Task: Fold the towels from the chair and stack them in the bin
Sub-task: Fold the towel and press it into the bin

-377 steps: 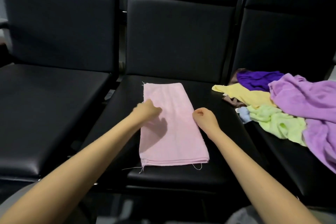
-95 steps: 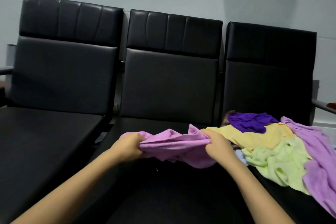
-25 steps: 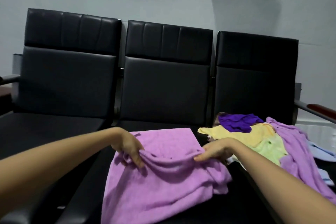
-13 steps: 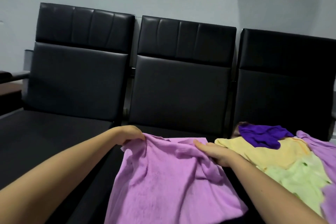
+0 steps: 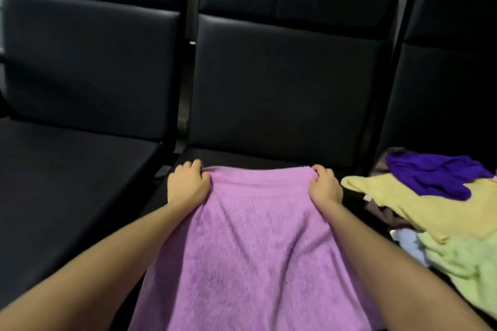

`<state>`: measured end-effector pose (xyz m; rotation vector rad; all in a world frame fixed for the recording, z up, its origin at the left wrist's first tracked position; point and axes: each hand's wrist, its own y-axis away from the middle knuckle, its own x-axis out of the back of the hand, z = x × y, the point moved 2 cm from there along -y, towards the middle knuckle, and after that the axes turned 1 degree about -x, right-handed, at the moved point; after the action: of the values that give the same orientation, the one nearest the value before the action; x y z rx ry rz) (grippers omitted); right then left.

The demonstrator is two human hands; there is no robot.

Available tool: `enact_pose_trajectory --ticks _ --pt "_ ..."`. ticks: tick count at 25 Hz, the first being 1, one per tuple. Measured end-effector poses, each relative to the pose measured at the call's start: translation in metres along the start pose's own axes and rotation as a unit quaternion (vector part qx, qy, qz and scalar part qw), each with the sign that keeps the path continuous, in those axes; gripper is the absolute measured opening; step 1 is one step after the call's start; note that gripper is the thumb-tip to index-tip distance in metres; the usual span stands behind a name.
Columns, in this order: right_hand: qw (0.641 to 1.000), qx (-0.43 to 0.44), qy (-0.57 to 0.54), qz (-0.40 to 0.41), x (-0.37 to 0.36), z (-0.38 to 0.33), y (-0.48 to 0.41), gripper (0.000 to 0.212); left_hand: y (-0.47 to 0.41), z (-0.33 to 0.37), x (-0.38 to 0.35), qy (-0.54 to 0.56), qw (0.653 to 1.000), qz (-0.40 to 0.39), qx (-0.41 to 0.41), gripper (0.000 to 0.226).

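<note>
You get a dim, flat-lit view: the black chair backs (image 5: 282, 88) swallow detail, showing only a faint sheen near their upper edges. The purple towel (image 5: 250, 250) looks soft and slightly smeared, and straight lines lean and bow toward the frame edges.

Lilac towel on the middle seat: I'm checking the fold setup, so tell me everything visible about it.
The lilac towel is fluffy terry-like cloth, spread flat with soft lengthwise creases on the middle seat. Its far edge is bunched where the left hand and right hand grip the two far corners. Its near end runs out of frame.
</note>
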<state>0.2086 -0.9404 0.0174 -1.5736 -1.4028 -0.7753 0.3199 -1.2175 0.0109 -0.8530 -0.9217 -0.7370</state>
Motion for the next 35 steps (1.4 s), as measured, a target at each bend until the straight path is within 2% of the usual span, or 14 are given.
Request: enact_pose_trajectory --ticks 2,4,9,12,16,19,21,23,25,26,28,31,35 --pt "0.998 0.003 0.054 -0.041 -0.004 -0.002 -0.002 0.054 -0.002 -0.003 -0.004 0.006 1.0 0.005 -0.001 0.027" --pt "0.994 0.022 0.091 -0.051 -0.004 -0.002 0.001 0.059 -0.001 -0.005 -0.008 -0.004 1.0 0.01 -0.006 0.032" --pt "0.994 0.037 0.104 -0.014 -0.002 0.005 0.021 0.049 0.007 -0.005 -0.007 -0.039 0.998 0.044 -0.021 0.03" --pt "0.994 0.032 0.106 0.016 0.007 0.008 0.041 0.04 0.015 -0.001 -0.003 -0.058 0.997 0.037 -0.031 0.029" --pt "0.992 0.033 0.117 0.029 0.02 0.016 0.075 0.029 0.034 0.0 0.004 -0.019 0.999 0.007 -0.046 0.024" --pt "0.992 0.044 0.121 0.013 0.03 0.019 0.105 0.02 0.062 0.003 0.023 0.041 0.997 0.012 -0.057 0.02" --pt "0.988 0.064 0.137 -0.024 0.036 0.02 0.125 0.018 0.078 0.004 0.029 0.037 0.996 -0.025 -0.076 0.023" --pt "0.989 0.069 0.102 -0.08 0.045 0.024 0.138 0.016 0.086 0.003 0.032 0.037 0.991 -0.105 -0.074 0.025" --pt "0.99 0.032 0.044 -0.131 0.061 0.026 0.143 0.012 0.08 0.002 0.041 0.127 0.973 -0.194 -0.024 0.032" --pt "0.987 0.011 0.021 -0.156 0.072 0.027 0.142 0.014 0.073 0.002 0.048 0.168 0.963 -0.209 -0.011 0.029" --pt "0.979 -0.008 0.018 -0.203 0.091 0.026 0.138 0.024 0.063 0.003 0.064 0.158 0.962 -0.221 -0.033 0.02" --pt "0.964 0.066 0.145 -0.215 0.107 0.024 0.127 0.036 0.056 0.002 0.087 0.127 0.963 -0.229 -0.071 0.017" --pt "0.951 0.158 0.193 -0.182 0.146 0.014 0.117 0.026 0.048 0.001 0.116 0.105 0.961 -0.241 -0.081 0.032"
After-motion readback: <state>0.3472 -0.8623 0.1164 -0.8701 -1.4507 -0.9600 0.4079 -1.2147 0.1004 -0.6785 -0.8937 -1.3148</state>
